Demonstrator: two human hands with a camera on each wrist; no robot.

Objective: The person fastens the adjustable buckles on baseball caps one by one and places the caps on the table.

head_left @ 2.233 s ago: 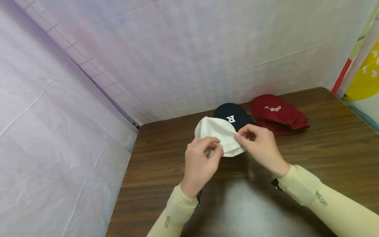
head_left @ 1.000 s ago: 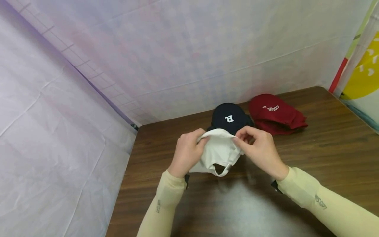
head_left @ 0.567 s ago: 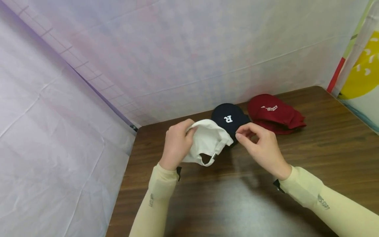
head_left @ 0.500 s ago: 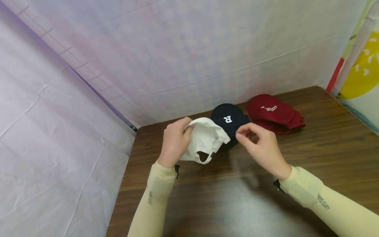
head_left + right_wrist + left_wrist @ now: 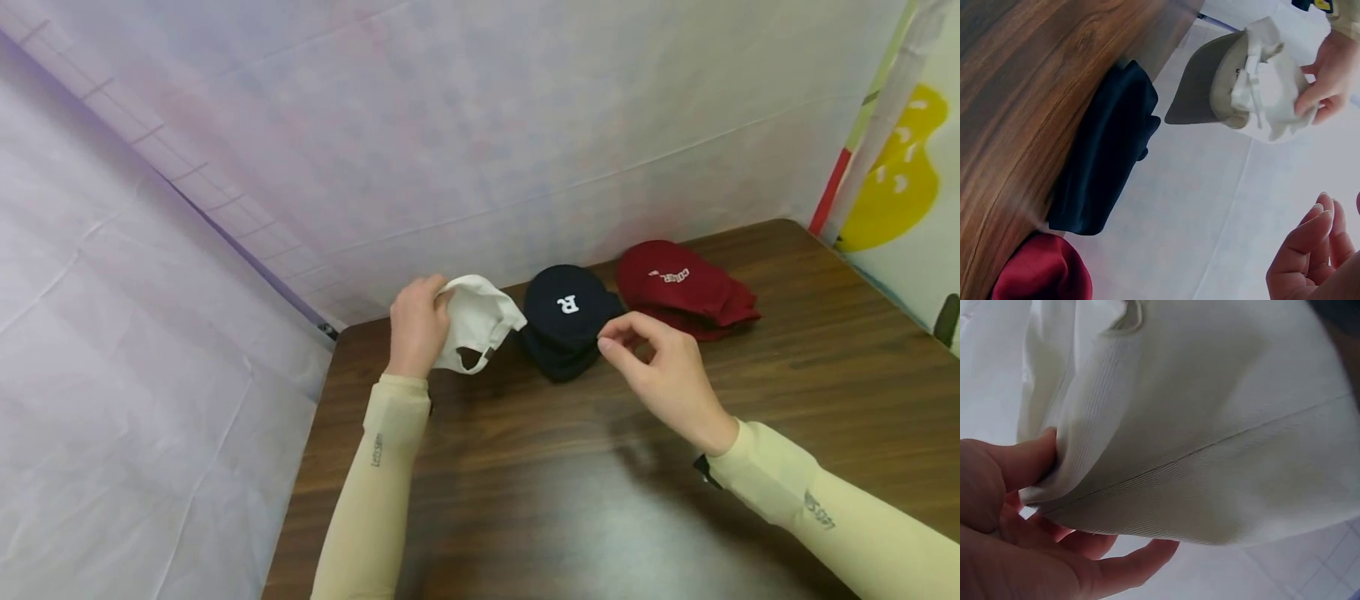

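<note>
My left hand (image 5: pixel 416 327) pinches a white baseball cap (image 5: pixel 491 304) by its edge, up at the back left of the table. In the left wrist view the thumb presses the edge of the white cap (image 5: pixel 1222 437), with the fingers underneath. Its back strap and opening face me in the head view; the right wrist view shows its visor (image 5: pixel 1197 84) off the table. My right hand (image 5: pixel 667 371) hovers with loosely curled fingers and holds nothing. Nearest to it lies a navy cap (image 5: pixel 558 333) with a white R. A dark red cap (image 5: pixel 667 287) with white lettering lies to the right.
The brown wood-grain table (image 5: pixel 525 467) backs onto a pale cloth wall (image 5: pixel 480 150). Another white sheet (image 5: pixel 150 400) hangs along the left side. A yellow-patterned panel (image 5: pixel 892 200) stands beyond the right edge.
Both hands were at the white cap; it has been turned so its strap faces me. The right hand let go, and the left hand carried the cap left and back, uncovering the navy cap.
</note>
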